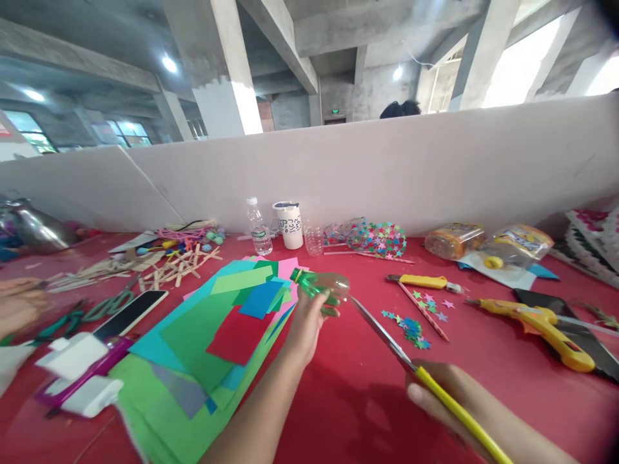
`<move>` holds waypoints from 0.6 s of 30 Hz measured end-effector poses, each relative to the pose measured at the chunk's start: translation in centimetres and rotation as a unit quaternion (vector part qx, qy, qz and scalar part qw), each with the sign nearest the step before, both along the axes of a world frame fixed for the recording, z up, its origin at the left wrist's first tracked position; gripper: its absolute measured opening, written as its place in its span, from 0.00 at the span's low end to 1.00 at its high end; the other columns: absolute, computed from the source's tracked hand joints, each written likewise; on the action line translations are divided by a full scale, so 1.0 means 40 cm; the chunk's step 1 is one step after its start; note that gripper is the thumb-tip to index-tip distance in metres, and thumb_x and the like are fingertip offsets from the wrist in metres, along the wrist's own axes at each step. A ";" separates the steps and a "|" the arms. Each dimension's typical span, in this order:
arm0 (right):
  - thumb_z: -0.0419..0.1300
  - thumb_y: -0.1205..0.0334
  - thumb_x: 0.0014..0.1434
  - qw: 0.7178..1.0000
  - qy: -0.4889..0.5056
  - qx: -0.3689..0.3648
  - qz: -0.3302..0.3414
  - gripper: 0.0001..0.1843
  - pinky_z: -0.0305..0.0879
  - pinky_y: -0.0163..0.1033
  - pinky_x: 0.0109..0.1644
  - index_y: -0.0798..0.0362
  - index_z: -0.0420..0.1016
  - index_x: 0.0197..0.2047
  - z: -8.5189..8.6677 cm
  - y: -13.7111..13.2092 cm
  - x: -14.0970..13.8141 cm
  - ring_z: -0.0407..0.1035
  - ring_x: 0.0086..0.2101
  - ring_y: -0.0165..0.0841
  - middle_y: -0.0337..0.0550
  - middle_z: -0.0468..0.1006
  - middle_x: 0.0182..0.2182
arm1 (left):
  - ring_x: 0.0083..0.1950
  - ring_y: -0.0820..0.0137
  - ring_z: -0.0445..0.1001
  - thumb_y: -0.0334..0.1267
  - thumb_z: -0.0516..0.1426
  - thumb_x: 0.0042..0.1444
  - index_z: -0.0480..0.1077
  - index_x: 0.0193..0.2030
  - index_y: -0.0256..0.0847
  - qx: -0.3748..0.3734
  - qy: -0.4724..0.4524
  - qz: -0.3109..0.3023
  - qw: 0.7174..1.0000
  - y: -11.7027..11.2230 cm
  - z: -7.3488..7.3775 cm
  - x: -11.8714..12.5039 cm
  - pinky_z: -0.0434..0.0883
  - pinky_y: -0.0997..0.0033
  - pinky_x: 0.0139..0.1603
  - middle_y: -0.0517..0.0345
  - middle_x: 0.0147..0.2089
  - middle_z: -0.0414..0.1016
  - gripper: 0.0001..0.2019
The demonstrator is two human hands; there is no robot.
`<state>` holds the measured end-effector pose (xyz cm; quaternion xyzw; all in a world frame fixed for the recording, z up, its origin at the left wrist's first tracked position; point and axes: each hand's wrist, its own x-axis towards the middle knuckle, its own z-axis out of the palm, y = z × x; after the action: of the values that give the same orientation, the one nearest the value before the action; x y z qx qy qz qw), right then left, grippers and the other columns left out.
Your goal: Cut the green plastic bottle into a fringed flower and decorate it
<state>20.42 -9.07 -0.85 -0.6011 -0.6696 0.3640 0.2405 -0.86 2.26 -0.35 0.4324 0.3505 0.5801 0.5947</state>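
My left hand grips a cut plastic bottle top with a green neck end, holding it sideways over the red table with the clear wide end to the right. My right hand is closed around yellow-handled scissors. The tip of their long metal blades points up and left, at or very near the bottle piece's wide end; whether they touch I cannot tell. Sheets of coloured paper lie beside my left forearm. Small foil stars are scattered beyond the scissors.
A yellow utility knife and a yellow glue gun lie at right. Along the back stand a water bottle, a paper cup and star-filled plastic. Another person's hand shows at left, near a phone.
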 end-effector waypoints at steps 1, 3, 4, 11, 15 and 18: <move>0.51 0.36 0.56 1.000 -0.028 -0.008 0.008 0.25 0.55 0.33 0.25 0.50 0.65 0.26 -0.007 0.010 0.004 0.64 0.24 0.31 0.38 0.73 0.23 | 0.36 0.69 0.74 0.32 0.56 0.53 0.61 0.49 0.43 -0.018 -0.046 -0.003 0.999 0.009 -0.002 -0.005 0.70 0.70 0.33 0.57 0.41 0.73 0.16; 0.49 0.38 0.59 0.996 -0.092 -0.005 0.002 0.23 0.55 0.33 0.27 0.50 0.66 0.28 -0.019 0.033 0.012 0.67 0.26 0.33 0.39 0.75 0.25 | 0.39 0.66 0.75 0.28 0.55 0.50 0.65 0.49 0.39 -0.057 -0.134 -0.047 0.988 0.018 -0.004 -0.012 0.71 0.65 0.39 0.54 0.40 0.74 0.17; 0.49 0.40 0.60 0.992 -0.123 0.003 -0.008 0.22 0.55 0.34 0.27 0.49 0.67 0.29 -0.023 0.044 0.016 0.68 0.27 0.34 0.39 0.76 0.26 | 0.41 0.65 0.75 0.27 0.54 0.49 0.66 0.48 0.37 -0.070 -0.176 -0.072 0.979 0.019 -0.004 -0.015 0.71 0.63 0.42 0.51 0.41 0.75 0.18; 0.54 0.54 0.56 0.971 -0.225 0.059 -0.049 0.10 0.52 0.36 0.28 0.50 0.70 0.37 -0.041 0.089 0.025 0.71 0.27 0.38 0.44 0.79 0.28 | 0.46 0.58 0.75 0.37 0.53 0.56 0.72 0.46 0.32 -0.099 -0.331 -0.179 0.921 0.022 0.000 -0.037 0.71 0.56 0.48 0.42 0.44 0.77 0.15; 0.57 0.55 0.53 0.957 -0.268 0.085 -0.065 0.11 0.50 0.37 0.28 0.50 0.72 0.38 -0.034 0.103 0.022 0.74 0.31 0.44 0.48 0.80 0.30 | 0.46 0.59 0.77 0.44 0.51 0.62 0.74 0.43 0.29 -0.158 -0.334 -0.161 0.915 0.056 -0.016 -0.059 0.74 0.62 0.45 0.42 0.42 0.79 0.18; 0.59 0.58 0.51 0.948 -0.296 0.092 -0.075 0.12 0.51 0.37 0.28 0.50 0.75 0.39 -0.017 0.104 0.028 0.75 0.33 0.48 0.49 0.81 0.30 | 0.47 0.61 0.78 0.44 0.47 0.64 0.74 0.43 0.30 -0.168 -0.334 -0.116 0.920 0.085 -0.030 -0.076 0.75 0.70 0.41 0.43 0.44 0.80 0.20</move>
<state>21.55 -4.93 -1.52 -0.7055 -0.6944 0.0874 0.1117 -3.90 5.68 -1.57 0.1446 0.1711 0.5503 0.8044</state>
